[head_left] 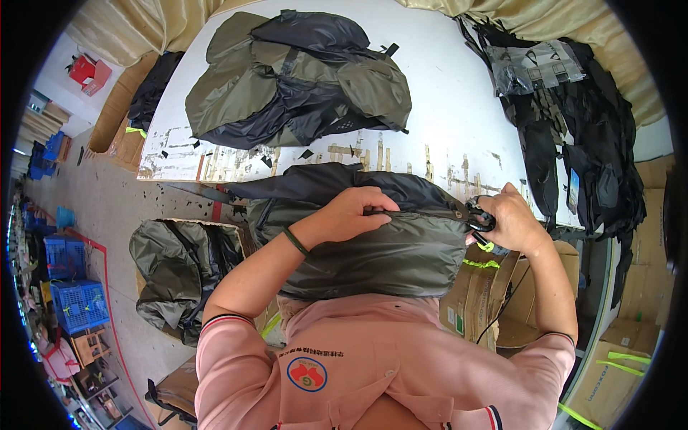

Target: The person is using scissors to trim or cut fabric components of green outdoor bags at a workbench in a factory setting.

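Observation:
An olive and black fabric bag (380, 254) lies across my lap, up against the table's near edge. My left hand (358, 213) is closed on the bag, pinching the seam between its olive and black panels. At the seam's right end, my right hand (507, 215) is closed around what look like small scissors with black looped handles (480, 215). Their blades are hard to make out. Just below them hangs a bright yellow-green strip (484, 244).
Another olive and black bag (301, 82) lies spread on the white table (444, 79). Black straps and pouches (573, 136) hang over its right side. Cardboard boxes (473, 294) stand beside my lap; a filled box (172, 272) sits at left. Blue crates (77, 304) line the floor.

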`<action>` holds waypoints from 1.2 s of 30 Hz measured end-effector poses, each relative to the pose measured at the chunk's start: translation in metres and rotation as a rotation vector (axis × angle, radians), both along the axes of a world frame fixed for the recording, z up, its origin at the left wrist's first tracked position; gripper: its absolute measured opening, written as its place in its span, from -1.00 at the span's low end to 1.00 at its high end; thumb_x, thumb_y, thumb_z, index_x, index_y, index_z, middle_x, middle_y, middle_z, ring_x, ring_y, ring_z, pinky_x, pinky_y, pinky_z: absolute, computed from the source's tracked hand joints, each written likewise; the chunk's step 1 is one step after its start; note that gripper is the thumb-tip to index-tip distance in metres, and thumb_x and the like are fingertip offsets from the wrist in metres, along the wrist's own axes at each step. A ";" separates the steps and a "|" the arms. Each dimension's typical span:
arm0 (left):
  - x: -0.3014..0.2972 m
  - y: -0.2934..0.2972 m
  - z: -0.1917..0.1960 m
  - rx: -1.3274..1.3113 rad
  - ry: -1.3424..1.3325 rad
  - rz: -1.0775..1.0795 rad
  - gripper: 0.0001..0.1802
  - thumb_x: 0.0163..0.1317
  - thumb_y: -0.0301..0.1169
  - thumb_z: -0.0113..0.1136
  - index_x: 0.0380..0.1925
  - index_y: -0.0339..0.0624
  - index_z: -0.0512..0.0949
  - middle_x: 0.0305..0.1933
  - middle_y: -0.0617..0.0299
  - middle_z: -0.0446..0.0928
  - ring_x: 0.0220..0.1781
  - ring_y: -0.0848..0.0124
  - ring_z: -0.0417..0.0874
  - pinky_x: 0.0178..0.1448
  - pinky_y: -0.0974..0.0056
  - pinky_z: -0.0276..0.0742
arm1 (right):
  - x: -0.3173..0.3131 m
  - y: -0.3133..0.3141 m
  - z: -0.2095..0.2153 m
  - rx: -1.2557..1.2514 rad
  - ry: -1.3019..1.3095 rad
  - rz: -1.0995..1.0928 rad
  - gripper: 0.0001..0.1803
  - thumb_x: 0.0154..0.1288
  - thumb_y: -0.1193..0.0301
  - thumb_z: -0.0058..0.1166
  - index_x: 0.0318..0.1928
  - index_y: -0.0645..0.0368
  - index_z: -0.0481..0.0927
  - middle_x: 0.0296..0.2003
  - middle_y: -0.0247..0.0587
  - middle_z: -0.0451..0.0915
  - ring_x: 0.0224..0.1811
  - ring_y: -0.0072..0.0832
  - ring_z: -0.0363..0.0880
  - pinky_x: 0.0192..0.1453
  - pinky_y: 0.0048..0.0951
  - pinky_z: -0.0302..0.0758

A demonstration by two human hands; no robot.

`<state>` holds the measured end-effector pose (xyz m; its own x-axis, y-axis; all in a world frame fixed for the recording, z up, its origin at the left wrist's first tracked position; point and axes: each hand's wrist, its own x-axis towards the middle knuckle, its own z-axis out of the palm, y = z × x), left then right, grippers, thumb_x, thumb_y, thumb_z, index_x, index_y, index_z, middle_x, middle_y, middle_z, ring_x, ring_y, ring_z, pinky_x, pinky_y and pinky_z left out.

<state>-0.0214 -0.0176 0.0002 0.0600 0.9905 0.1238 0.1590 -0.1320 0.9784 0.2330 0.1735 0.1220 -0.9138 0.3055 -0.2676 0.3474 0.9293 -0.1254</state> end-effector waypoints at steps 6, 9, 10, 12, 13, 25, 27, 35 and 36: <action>0.001 0.000 0.003 -0.017 0.001 0.005 -0.77 0.21 -0.50 0.26 -0.12 -0.21 0.64 -0.38 0.33 0.43 -0.36 0.53 0.41 -0.23 0.41 0.38 | -0.016 -0.004 0.007 -0.054 0.027 0.025 -0.45 -0.20 -0.02 0.48 -0.51 0.11 0.47 -0.62 -0.14 0.50 -0.41 -0.11 0.53 -0.12 -0.27 0.25; 0.001 0.000 0.004 -0.015 0.010 0.010 -0.78 0.20 -0.50 0.26 -0.12 -0.22 0.64 -0.38 0.33 0.43 -0.36 0.52 0.41 -0.23 0.41 0.38 | -0.023 -0.005 0.008 -0.065 0.015 0.043 -0.46 -0.20 -0.02 0.48 -0.49 0.11 0.48 -0.59 -0.14 0.52 -0.38 -0.13 0.54 -0.11 -0.27 0.25; 0.001 0.000 0.004 -0.029 0.032 0.022 -0.78 0.20 -0.49 0.25 -0.13 -0.22 0.64 -0.38 0.33 0.43 -0.36 0.52 0.40 -0.23 0.41 0.38 | -0.025 -0.006 0.008 -0.074 -0.002 0.044 -0.46 -0.20 -0.03 0.48 -0.47 0.11 0.49 -0.58 -0.13 0.52 -0.37 -0.13 0.54 -0.11 -0.27 0.25; 0.001 -0.001 0.004 -0.013 0.020 0.009 -0.78 0.20 -0.49 0.25 -0.13 -0.22 0.64 -0.38 0.33 0.43 -0.36 0.52 0.40 -0.24 0.41 0.38 | -0.025 -0.005 0.009 -0.082 -0.019 0.045 -0.46 -0.19 -0.03 0.47 -0.45 0.11 0.50 -0.57 -0.13 0.53 -0.35 -0.13 0.55 -0.11 -0.27 0.25; 0.001 -0.001 0.004 -0.027 0.031 0.020 -0.78 0.20 -0.49 0.25 -0.13 -0.22 0.64 -0.38 0.32 0.43 -0.36 0.52 0.40 -0.24 0.41 0.37 | -0.025 -0.005 0.010 -0.074 -0.009 0.045 -0.45 -0.18 -0.04 0.46 -0.44 0.12 0.51 -0.56 -0.12 0.53 -0.34 -0.12 0.55 -0.10 -0.27 0.25; 0.002 0.000 0.005 -0.030 0.050 0.040 -0.78 0.19 -0.48 0.26 -0.14 -0.23 0.64 -0.40 0.31 0.43 -0.38 0.51 0.41 -0.26 0.39 0.38 | -0.025 -0.003 0.010 -0.067 -0.051 0.044 -0.46 -0.16 -0.04 0.45 -0.43 0.12 0.51 -0.52 -0.11 0.56 -0.32 -0.14 0.56 -0.07 -0.29 0.25; 0.002 0.000 0.005 -0.020 0.033 0.026 -0.78 0.19 -0.48 0.26 -0.14 -0.23 0.63 -0.40 0.31 0.43 -0.38 0.51 0.41 -0.26 0.39 0.38 | -0.028 -0.004 0.008 -0.078 -0.001 0.082 -0.49 -0.15 -0.02 0.44 -0.47 0.11 0.50 -0.55 -0.13 0.55 -0.34 -0.14 0.56 -0.08 -0.28 0.24; 0.003 -0.001 0.004 -0.031 0.002 0.026 -0.78 0.18 -0.47 0.27 -0.16 -0.24 0.64 -0.40 0.31 0.43 -0.38 0.50 0.41 -0.26 0.38 0.38 | -0.028 -0.002 0.003 -0.039 -0.042 0.076 -0.56 -0.13 0.07 0.43 -0.50 0.10 0.50 -0.64 -0.13 0.52 -0.45 -0.11 0.54 -0.04 -0.28 0.28; 0.003 -0.001 0.004 -0.035 0.003 0.024 -0.78 0.18 -0.47 0.26 -0.16 -0.24 0.64 -0.40 0.31 0.43 -0.38 0.50 0.41 -0.26 0.38 0.38 | -0.027 -0.002 0.003 -0.009 -0.036 0.090 -0.57 -0.12 0.08 0.43 -0.51 0.11 0.50 -0.65 -0.13 0.52 -0.46 -0.10 0.54 -0.02 -0.28 0.29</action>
